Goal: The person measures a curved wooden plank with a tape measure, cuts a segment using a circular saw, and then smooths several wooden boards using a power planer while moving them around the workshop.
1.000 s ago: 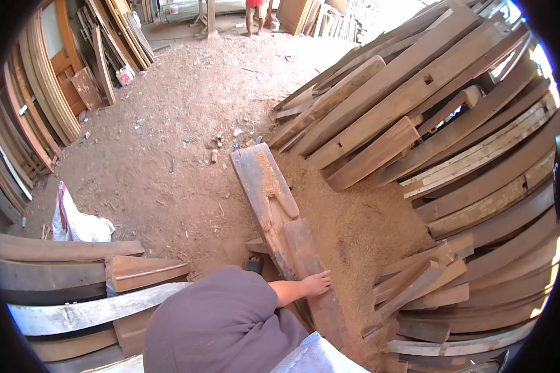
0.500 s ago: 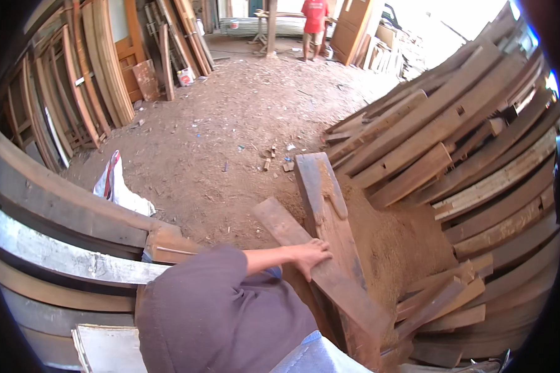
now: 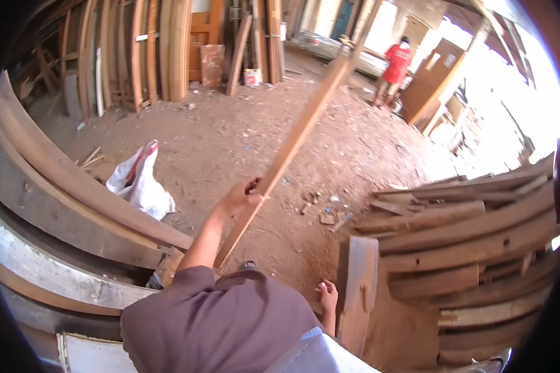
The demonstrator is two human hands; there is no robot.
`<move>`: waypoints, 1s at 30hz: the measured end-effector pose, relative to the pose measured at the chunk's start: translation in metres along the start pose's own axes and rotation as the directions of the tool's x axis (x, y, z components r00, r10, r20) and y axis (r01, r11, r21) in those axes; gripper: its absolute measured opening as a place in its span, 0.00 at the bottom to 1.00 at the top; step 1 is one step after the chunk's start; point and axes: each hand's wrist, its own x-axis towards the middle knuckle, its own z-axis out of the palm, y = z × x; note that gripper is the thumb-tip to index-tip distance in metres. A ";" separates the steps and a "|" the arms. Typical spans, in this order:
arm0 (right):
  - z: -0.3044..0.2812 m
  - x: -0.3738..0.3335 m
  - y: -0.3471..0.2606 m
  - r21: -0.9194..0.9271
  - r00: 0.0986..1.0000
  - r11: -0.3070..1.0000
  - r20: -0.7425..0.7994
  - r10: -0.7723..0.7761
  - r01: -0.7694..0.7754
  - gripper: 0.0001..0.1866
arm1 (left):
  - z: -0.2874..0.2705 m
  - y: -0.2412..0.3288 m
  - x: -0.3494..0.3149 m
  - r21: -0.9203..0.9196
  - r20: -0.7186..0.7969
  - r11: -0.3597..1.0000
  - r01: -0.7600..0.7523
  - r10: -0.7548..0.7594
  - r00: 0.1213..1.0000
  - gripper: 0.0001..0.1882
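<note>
My left hand [image 3: 241,199] is wrapped around a long, narrow wooden plank [image 3: 298,133]. The plank stands tilted, its lower end near my body and its top leaning away to the right. Lower down, my right hand [image 3: 328,295] hangs with loosely bent fingers and nothing visible in it. Just to its right is a thick wooden beam [image 3: 361,267] with a worn hollow in its face.
Stacked heavy timbers [image 3: 454,248] fill the right side, and long curved-looking beams [image 3: 74,199] line the left. A white sack [image 3: 146,186] lies on the dirt floor. Boards [image 3: 149,56] lean at the back. A person in red [image 3: 397,65] stands far off.
The plank that lay slanted across the thick beam is now raised on end, held in my left hand farther left. My right hand has come into sight. The view has turned left.
</note>
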 end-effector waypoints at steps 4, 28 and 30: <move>0.018 0.103 0.094 -0.559 0.989 0.828 0.091 0.117 -0.047 0.23 | -0.118 0.010 0.029 -0.495 -0.096 0.867 -0.056 0.010 0.995 0.63; 0.654 0.909 -0.408 -0.478 0.822 0.802 0.569 -0.026 0.357 0.11 | -0.474 0.001 0.149 -0.388 -0.921 0.784 -0.485 -0.306 0.242 0.42; 0.767 0.946 -0.479 -0.276 0.768 0.887 0.628 -0.125 0.370 0.10 | -0.503 0.009 0.175 -0.307 -0.950 0.816 -0.490 -0.294 0.107 0.39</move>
